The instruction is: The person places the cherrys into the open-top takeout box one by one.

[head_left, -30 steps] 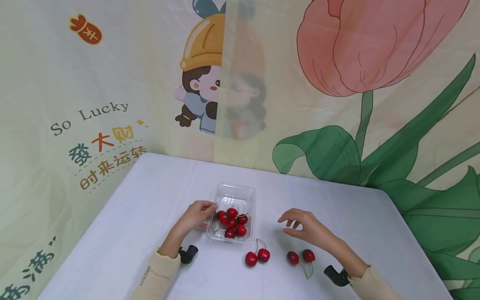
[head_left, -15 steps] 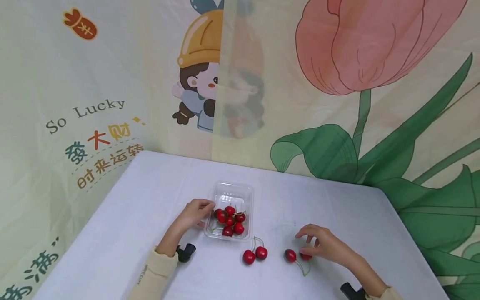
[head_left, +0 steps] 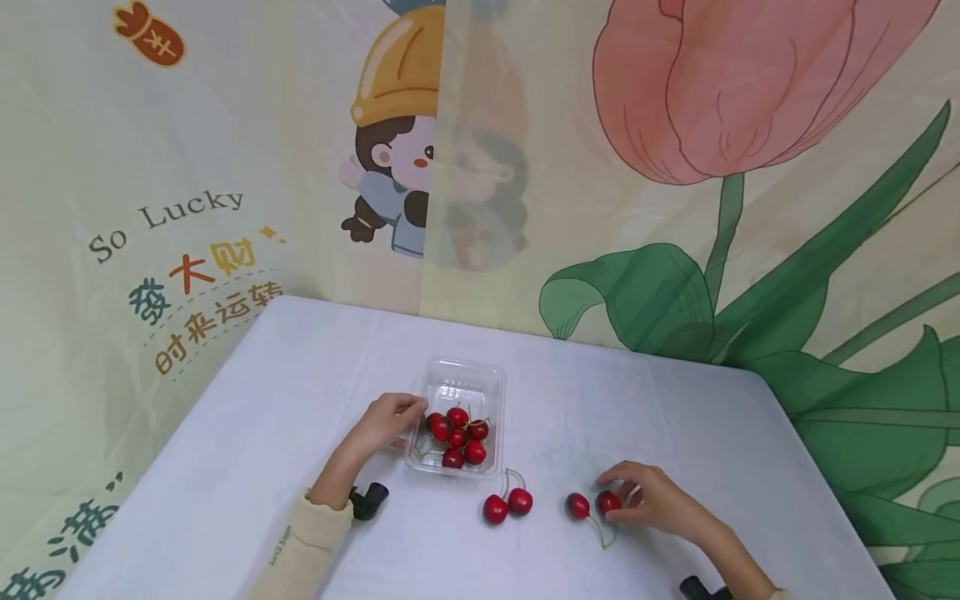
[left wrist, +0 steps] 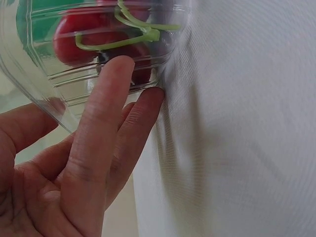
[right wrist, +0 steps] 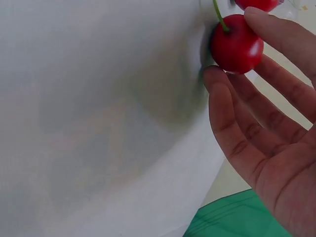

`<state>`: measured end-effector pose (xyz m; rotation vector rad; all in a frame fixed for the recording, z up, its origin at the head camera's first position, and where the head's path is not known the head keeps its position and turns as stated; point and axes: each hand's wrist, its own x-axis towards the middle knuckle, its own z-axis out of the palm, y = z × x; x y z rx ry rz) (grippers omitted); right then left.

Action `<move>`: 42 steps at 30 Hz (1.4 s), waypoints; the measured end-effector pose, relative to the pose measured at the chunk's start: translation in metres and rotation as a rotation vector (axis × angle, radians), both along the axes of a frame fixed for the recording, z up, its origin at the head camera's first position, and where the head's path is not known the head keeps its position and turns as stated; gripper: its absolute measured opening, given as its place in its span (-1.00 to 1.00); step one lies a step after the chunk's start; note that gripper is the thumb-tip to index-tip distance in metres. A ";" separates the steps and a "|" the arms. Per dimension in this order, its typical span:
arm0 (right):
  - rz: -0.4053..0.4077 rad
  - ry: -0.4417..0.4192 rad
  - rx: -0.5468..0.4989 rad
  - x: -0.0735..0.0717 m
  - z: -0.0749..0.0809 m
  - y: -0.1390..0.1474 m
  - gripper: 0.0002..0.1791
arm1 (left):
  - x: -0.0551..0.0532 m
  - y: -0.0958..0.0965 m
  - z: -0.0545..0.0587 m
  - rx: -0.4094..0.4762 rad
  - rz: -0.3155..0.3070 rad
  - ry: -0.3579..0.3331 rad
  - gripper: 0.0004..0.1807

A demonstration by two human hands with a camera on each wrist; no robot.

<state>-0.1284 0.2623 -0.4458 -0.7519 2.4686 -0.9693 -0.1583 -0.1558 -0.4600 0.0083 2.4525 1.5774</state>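
Observation:
A clear plastic container (head_left: 465,383) holds several red cherries (head_left: 456,437). At its left side is my left hand (head_left: 384,423), fingers nearly straight; in the left wrist view the fingertips (left wrist: 123,66) lie against the ribbed wall, one at the rim. My right hand (head_left: 652,500) has fingers on either side of a cherry (head_left: 607,502); in the right wrist view the same cherry (right wrist: 237,44) sits between the fingertips, its green stem rising. Just left of it on the table lies another cherry (head_left: 577,506), its stem joining near the held one's.
Two more cherries (head_left: 507,505), with stems meeting, lie just in front of the container on the white cloth (head_left: 420,558). A printed curtain (head_left: 480,275) hangs behind the table's back edge. Each wrist wears a small black camera (head_left: 369,502).
My right hand has moved right and down to the rightmost cherry, and its fingers have come round it. My left hand stays at the container. The head view has tilted slightly.

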 end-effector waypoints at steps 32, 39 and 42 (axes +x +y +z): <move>-0.118 0.483 -0.065 -0.025 0.042 -0.027 -0.51 | 0.002 -0.003 -0.001 -0.021 0.014 -0.007 -0.57; -0.091 0.539 -0.090 -0.037 0.056 -0.046 -0.49 | 0.000 -0.002 -0.001 0.001 0.016 -0.012 -0.58; -0.085 0.539 -0.097 -0.041 0.062 -0.053 -0.49 | -0.001 0.000 -0.002 0.009 0.010 -0.015 -0.59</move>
